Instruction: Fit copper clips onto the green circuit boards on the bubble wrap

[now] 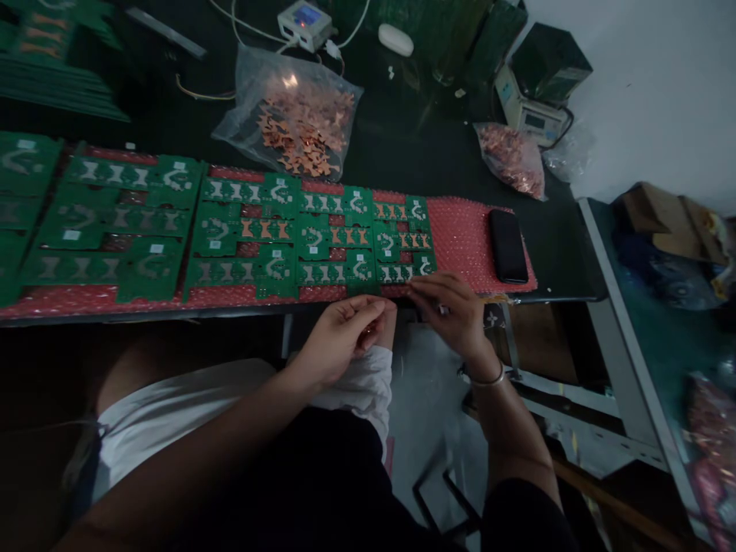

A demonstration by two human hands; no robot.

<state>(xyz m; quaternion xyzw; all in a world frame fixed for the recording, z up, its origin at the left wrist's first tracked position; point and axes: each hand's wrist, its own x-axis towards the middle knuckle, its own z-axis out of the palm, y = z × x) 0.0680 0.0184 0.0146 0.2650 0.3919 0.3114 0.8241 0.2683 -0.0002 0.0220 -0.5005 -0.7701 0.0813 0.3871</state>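
Note:
A row of green circuit boards (345, 234) lies on a red bubble-wrap sheet (465, 238) along the table's front edge. Some boards carry small copper pieces (350, 236). My left hand (345, 337) hovers just below the table edge, fingers curled into a loose cup; what it holds is hidden. My right hand (451, 310) rests at the front edge next to the rightmost board (402, 234), fingers bent together and pointing left toward the left hand. A metal bangle (488, 377) sits on the right wrist.
A clear bag of copper pieces (299, 123) lies behind the boards, a second bag (511, 157) at the right. A black phone (508, 245) rests on the red sheet. Stacked green boards (51, 69), a small white device (304, 23) and a scale (532, 115) stand at the back.

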